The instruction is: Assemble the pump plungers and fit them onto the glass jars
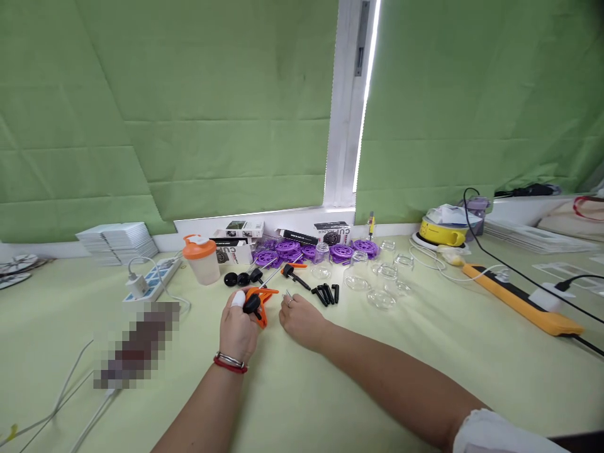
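Note:
My left hand (238,327) is closed around an orange plastic frame (262,314) with a round black knob (251,305) at its front; the thumb wears a white cover. Just to the right, my right hand (304,322) is closed with the fingertips pinched low over the table; what they hold, if anything, I cannot make out. Beyond the hands lie several black knobs (243,279), a black-headed rod (296,277) and several short black pegs (325,294). Thin metal rods (274,275) reach toward the purple wheel-like parts (289,250).
Clear glass cups (383,296) stand at the right, behind my right hand. An orange-lidded shaker (201,261) and a white power strip (153,282) are on the left. Printed boxes (236,253) line the back. A yellow tape measure-like container (441,233) and an orange power strip (523,301) sit right.

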{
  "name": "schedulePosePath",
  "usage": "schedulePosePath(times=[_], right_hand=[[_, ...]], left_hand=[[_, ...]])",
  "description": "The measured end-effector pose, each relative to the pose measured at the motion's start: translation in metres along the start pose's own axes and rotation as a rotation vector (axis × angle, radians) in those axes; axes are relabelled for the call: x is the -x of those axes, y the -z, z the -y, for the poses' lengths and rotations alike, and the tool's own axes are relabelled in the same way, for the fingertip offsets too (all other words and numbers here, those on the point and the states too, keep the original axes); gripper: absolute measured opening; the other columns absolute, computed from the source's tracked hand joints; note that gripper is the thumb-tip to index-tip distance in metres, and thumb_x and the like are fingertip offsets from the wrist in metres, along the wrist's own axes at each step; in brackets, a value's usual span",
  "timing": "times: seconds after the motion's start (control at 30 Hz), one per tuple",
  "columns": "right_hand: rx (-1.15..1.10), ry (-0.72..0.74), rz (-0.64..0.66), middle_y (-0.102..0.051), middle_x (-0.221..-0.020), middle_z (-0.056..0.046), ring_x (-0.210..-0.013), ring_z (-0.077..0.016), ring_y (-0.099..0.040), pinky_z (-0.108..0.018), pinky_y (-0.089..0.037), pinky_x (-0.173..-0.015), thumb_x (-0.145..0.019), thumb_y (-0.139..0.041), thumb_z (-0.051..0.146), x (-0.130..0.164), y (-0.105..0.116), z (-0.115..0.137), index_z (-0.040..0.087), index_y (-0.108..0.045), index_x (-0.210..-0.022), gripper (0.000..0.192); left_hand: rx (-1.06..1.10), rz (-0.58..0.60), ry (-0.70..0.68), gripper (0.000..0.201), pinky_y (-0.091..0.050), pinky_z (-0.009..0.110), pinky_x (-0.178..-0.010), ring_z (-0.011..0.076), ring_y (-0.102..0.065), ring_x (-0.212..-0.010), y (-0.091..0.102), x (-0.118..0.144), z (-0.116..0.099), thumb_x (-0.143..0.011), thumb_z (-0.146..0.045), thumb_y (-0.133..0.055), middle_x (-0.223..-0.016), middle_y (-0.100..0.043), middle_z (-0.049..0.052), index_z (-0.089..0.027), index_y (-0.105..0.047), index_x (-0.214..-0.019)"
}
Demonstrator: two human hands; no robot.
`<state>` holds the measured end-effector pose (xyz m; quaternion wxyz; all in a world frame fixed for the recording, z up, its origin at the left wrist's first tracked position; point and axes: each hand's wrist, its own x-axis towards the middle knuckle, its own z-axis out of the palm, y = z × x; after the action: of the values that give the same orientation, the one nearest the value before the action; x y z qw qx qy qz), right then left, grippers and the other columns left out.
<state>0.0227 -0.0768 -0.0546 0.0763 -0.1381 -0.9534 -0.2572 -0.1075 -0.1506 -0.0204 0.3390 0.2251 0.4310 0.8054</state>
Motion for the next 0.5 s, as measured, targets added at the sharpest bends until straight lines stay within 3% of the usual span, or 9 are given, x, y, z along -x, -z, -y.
schedulePosePath(times=[0.1, 0.3, 0.5], right_hand=[[0.017, -0.050, 0.005, -0.067, -0.083, -0.017, -0.097, -0.0278, -0.053, -0.038, -0.037, -0.076, -0.082, -0.052, 0.012, 0.002, 0.002, 0.001, 0.007, -0.065, -0.086, 0.014], [-0.031, -0.038, -0.001, -0.065, -0.077, -0.012, -0.083, -0.0218, -0.055, -0.036, -0.036, -0.074, -0.085, -0.049, 0.010, 0.012, 0.013, 0.010, 0.009, -0.063, -0.082, 0.015], [-0.061, 0.129, -0.019, -0.062, -0.071, -0.010, -0.076, -0.0216, -0.052, -0.035, -0.033, -0.067, -0.082, -0.050, 0.008, 0.034, 0.027, 0.024, 0.011, -0.063, -0.075, 0.015]], left_hand=[[-0.010, -0.020, -0.004, 0.015, -0.043, 0.025, -0.054, 0.0118, -0.054, -0.055, 0.001, -0.001, 0.002, -0.075, -0.025, -0.052, -0.068, -0.061, 0.000, -0.015, -0.060, -0.083], [-0.036, -0.011, 0.002, 0.016, -0.042, 0.025, -0.053, 0.0120, -0.053, -0.055, 0.000, -0.001, 0.003, -0.074, -0.028, -0.053, -0.066, -0.060, 0.000, -0.016, -0.060, -0.082], [-0.079, 0.010, 0.018, 0.020, -0.041, 0.025, -0.052, 0.0125, -0.053, -0.054, 0.001, 0.000, 0.007, -0.074, -0.030, -0.052, -0.065, -0.060, 0.001, -0.015, -0.059, -0.086]])
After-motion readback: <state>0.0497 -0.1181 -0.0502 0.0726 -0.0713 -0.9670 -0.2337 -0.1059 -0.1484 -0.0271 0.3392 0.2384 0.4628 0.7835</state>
